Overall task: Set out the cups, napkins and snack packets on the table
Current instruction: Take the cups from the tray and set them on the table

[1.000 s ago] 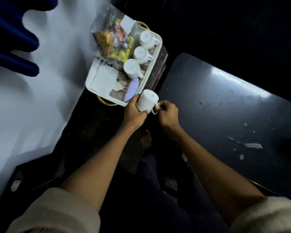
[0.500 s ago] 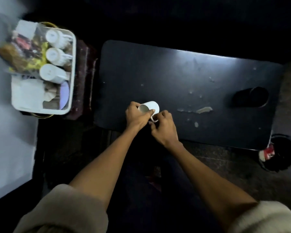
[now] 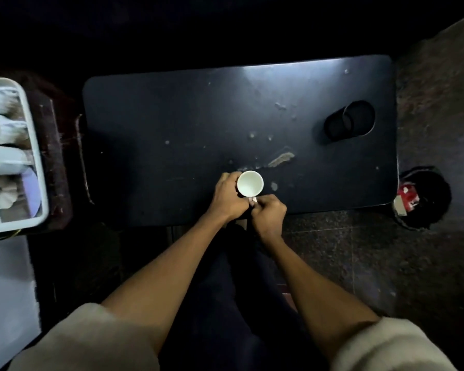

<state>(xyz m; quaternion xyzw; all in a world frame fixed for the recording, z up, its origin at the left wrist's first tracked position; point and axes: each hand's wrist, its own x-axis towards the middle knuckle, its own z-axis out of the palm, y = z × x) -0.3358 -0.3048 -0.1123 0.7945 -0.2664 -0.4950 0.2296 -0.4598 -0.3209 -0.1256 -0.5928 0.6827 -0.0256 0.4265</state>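
A small white ceramic cup [image 3: 250, 183], upright near the dark counter's [image 3: 172, 124] near edge, with left-hand [image 3: 227, 196] fingers wrapped round it and right-hand [image 3: 269, 213] fingers pinching its handle, could tip floorward if released carelessly.

We see one white cup [image 3: 250, 183] upright, mouth up, on the near edge of the dark table [image 3: 172, 124]. Three more white cups [image 3: 3, 159] lie blurred in the tray [image 3: 36, 145] left of the table.
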